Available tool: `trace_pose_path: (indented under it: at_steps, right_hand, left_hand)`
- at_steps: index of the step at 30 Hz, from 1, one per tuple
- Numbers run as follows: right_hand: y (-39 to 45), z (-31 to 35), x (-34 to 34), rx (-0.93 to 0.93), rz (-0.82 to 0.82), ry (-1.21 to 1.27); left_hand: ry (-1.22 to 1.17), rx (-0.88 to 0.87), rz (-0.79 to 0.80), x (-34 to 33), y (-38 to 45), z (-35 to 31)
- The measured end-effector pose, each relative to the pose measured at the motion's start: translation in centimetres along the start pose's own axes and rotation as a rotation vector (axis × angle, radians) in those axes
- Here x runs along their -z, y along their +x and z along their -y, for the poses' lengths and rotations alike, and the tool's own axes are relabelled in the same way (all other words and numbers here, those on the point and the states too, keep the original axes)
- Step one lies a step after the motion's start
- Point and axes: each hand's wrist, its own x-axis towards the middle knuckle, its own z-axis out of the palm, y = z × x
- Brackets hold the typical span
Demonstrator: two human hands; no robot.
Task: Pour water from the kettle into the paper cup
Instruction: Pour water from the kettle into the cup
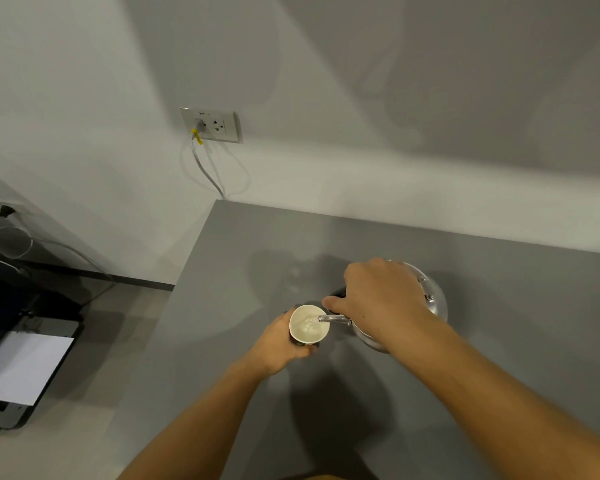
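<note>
A white paper cup [309,324] stands on the grey table [499,341], and my left hand [278,344] is wrapped around its side from the left. My right hand [378,299] grips the black handle of a shiny metal kettle [433,299], which is tilted to the left. The kettle's spout [333,319] reaches over the cup's right rim. Water runs from the spout into the cup, and water shows inside it. Most of the kettle's body is hidden under my right hand and forearm.
The table's left edge [174,306] drops to the floor. A wall socket [211,124] with a plugged grey cable hangs on the wall behind. A printer [25,368] with white paper sits on the floor at the left.
</note>
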Motion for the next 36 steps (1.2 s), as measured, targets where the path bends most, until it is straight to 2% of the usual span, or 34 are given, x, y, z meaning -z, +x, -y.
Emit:
trace_pose_path:
  at_steps: [36]
  right_hand:
    - [0.12, 0.34, -0.16, 0.019, -0.023, -0.044]
  left_hand:
    - [-0.042, 0.009, 0.019, 0.16, -0.11, -0.35]
